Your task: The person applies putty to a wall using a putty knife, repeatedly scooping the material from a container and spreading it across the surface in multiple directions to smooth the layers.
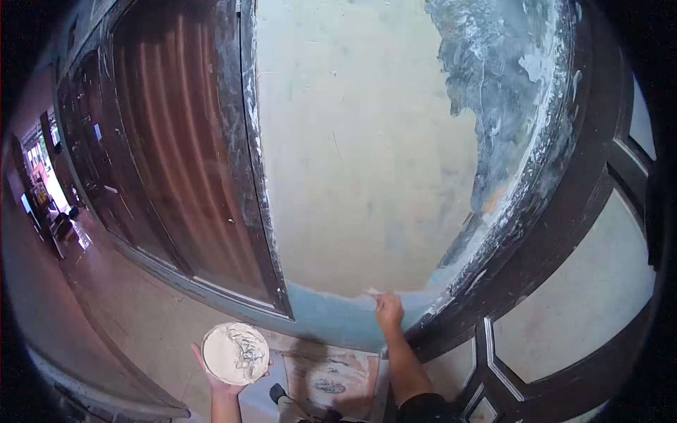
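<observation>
My left hand (224, 386) supports a round tub (205, 345) from below, fingers around its side. Off-white putty (229, 352) fills the tub, smooth on one side and churned up on the other. My right hand (388, 310) is closed at the lower part of the wall, around a small pale tool (372, 291) that looks like a putty knife; most of it is hidden by the fingers. Its end meets the edge where the cream coating (352, 176) borders the blue-green strip (331, 303) below.
A dark-framed window with a brown curtain (176, 141) stands left of the wall. Grey, patchy plaster (486, 77) covers the upper right. Dark panelled woodwork (571, 296) is at the right. A smeared board or sheet (331, 377) lies on the floor by a foot (278, 393).
</observation>
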Tool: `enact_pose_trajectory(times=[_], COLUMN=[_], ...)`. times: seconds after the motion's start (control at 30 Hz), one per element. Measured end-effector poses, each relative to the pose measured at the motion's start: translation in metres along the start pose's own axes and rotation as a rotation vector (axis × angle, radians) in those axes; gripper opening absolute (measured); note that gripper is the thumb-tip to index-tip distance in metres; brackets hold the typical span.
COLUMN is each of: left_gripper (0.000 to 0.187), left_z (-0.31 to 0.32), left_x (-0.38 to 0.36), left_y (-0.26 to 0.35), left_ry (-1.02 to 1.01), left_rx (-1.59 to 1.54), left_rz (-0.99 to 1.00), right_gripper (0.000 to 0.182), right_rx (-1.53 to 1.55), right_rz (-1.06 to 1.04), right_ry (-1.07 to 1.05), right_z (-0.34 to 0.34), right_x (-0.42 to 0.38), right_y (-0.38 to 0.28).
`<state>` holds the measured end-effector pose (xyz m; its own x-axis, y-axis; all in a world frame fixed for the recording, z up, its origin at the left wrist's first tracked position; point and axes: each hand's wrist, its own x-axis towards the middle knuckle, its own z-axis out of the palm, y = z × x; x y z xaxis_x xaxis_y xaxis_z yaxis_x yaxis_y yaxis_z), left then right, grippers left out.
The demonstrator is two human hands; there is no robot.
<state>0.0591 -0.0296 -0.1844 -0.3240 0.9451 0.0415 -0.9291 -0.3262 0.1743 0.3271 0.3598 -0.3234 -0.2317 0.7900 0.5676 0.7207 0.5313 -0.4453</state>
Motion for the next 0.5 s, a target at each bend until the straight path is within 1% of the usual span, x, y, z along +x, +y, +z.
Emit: enact_pose_trajectory(times=[0.03,0.07,0.1,0.13,0.17,0.2,0.27,0.3,0.33,0.37,0.4,0.43,0.47,0.5], left_gripper=[0.117,0.117,0.117,0.116,0.114,0.111,0.109,0.109,0.109,0.109,0.111,0.111,0.111,0.111], left_z=[0.016,0.011,0.003,0.007,0.012,0.009,0.001,0.0,0.003,0.02,0.019,0.025,0.032,0.036], left_x=[0.001,0.001,0.001,0.003,0.004,0.007,0.014,0.018,0.022,0.03,0.036,0.043,0.051,0.055], left_y=[-0.006,-0.005,-0.002,-0.003,-0.007,-0.006,-0.009,-0.014,-0.02,-0.035,-0.037,-0.046,-0.056,-0.062], left_ry=[0.193,0.198,0.149,0.095,0.058,0.022,-0.012,0.029,0.071,0.071,-0.056,0.023,0.101,0.105], left_rx=[-0.066,-0.064,-0.017,0.026,-0.052,0.037,0.123,0.064,0.006,0.059,0.079,0.034,-0.011,-0.019], left_rz=[0.12,0.118,0.08,0.042,0.013,0.004,-0.021,-0.027,-0.033,0.025,-0.071,-0.052,-0.037,-0.044], right_gripper=[0.009,0.009,0.008,0.008,0.009,0.009,0.012,0.017,0.017,0.02,0.022,0.022,0.025,0.028], right_rx=[-0.021,-0.021,0.031,0.081,0.056,0.051,0.306,0.372,0.367,0.469,0.571,0.564,0.583,0.6], right_rz=[-0.023,-0.019,-0.011,-0.007,-0.018,-0.024,-0.222,-0.226,-0.227,-0.312,-0.396,-0.393,-0.541,-0.686], right_ry=[0.085,0.081,0.102,0.127,0.083,0.087,0.015,-0.065,-0.066,-0.13,-0.195,-0.201,-0.232,-0.263], right_z=[-0.01,-0.021,-0.033,-0.046,-0.06,-0.068,-0.085,-0.102,-0.12,-0.139,-0.156,-0.172,-0.187,-0.201], right_x=[0.015,0.024,0.029,0.03,0.028,0.028,0.021,0.022,0.027,0.033,0.04,0.045,0.049,0.052], right_y=[-0.007,-0.015,-0.022,-0.026,-0.034,-0.038,-0.043,-0.059,-0.075,-0.091,-0.106,-0.121,-0.134,-0.146])
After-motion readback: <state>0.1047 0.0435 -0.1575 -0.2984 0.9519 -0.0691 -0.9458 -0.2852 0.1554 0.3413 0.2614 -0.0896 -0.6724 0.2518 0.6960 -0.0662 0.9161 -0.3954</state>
